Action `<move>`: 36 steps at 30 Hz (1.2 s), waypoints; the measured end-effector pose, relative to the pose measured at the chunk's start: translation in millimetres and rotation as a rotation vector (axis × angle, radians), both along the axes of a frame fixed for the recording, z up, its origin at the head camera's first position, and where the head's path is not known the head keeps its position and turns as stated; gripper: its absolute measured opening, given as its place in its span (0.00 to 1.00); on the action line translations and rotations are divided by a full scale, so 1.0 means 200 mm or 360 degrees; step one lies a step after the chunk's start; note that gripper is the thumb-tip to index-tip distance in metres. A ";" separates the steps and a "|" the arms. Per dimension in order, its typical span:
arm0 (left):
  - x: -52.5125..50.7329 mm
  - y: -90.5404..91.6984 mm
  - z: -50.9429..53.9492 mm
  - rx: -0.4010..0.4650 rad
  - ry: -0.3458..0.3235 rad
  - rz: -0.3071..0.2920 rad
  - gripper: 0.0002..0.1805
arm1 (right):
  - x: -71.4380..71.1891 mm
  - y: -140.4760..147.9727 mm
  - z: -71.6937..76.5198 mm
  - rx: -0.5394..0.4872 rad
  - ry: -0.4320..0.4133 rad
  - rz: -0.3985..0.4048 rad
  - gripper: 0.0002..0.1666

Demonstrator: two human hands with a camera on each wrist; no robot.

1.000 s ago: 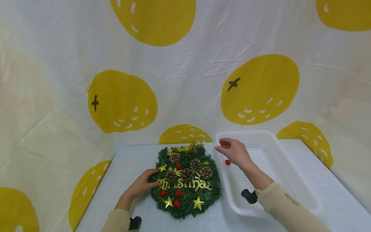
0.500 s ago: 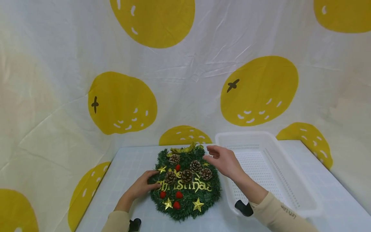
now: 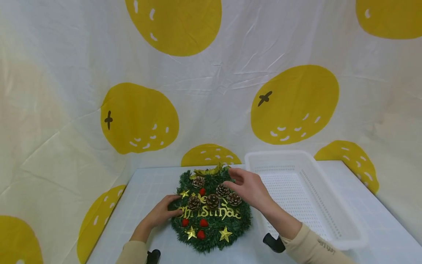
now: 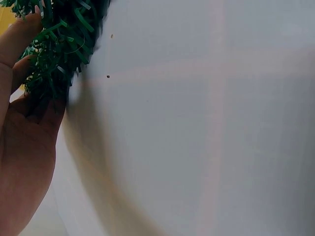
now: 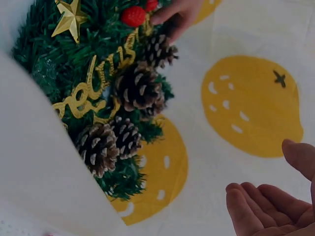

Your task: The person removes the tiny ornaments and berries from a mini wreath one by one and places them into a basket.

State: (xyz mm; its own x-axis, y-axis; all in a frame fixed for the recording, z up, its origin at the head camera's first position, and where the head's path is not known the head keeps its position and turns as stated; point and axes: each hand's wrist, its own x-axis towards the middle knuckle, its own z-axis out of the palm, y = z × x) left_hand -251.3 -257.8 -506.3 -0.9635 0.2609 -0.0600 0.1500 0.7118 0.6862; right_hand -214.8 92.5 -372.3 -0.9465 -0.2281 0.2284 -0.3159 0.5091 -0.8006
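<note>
A green wreath (image 3: 211, 229) lies on the table, bearing pine cones (image 3: 212, 201), red berries (image 3: 203, 222), gold stars (image 3: 225, 234) and gold lettering (image 3: 211, 212). My left hand (image 3: 159, 212) grips its left edge; the left wrist view shows fingers and thumb around the green tinsel (image 4: 64, 44). Over the wreath's upper right side hovers my right hand (image 3: 248, 185), fingers apart from the thumb. The right wrist view shows that hand (image 5: 270, 206) with nothing between its fingers and thumb, with pine cones (image 5: 138, 87) to its upper left.
A white perforated basket (image 3: 333, 190) stands right of the wreath, partly behind my right arm. A gold bow (image 3: 209, 171) sits at the wreath's top. Behind the table (image 3: 141, 183) hangs a pale cloth (image 3: 211, 110) printed with yellow fruit.
My right hand has moved left from above the basket to above the wreath's upper right. The red berry seen in the basket earlier is out of sight in the head view. My left hand has stayed put.
</note>
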 end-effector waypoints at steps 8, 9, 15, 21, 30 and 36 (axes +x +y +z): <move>0.00 0.00 0.00 0.0020 -0.0007 0.0004 0.39 | 0.04 -0.06 -0.02 -0.0038 -0.0010 0.0015 0.31; 0.00 0.00 0.00 0.0021 -0.0009 0.0006 0.39 | 0.04 -0.07 -0.03 -0.0041 -0.0011 0.0023 0.31; 0.00 0.00 0.00 0.0027 -0.0016 0.0007 0.40 | 0.07 -0.11 -0.06 -0.0052 0.0015 0.0066 0.32; 0.00 0.00 0.00 0.0031 -0.0005 -0.0001 0.39 | 0.09 -0.16 -0.11 -0.0140 0.0032 0.0077 0.34; 0.00 0.00 0.00 0.0024 -0.0003 0.0006 0.39 | 0.11 -0.21 -0.20 -0.0012 0.0052 0.0030 0.36; 0.00 0.00 0.00 0.0018 0.0004 0.0003 0.39 | 0.11 -0.23 -0.26 0.0008 0.0021 0.0035 0.36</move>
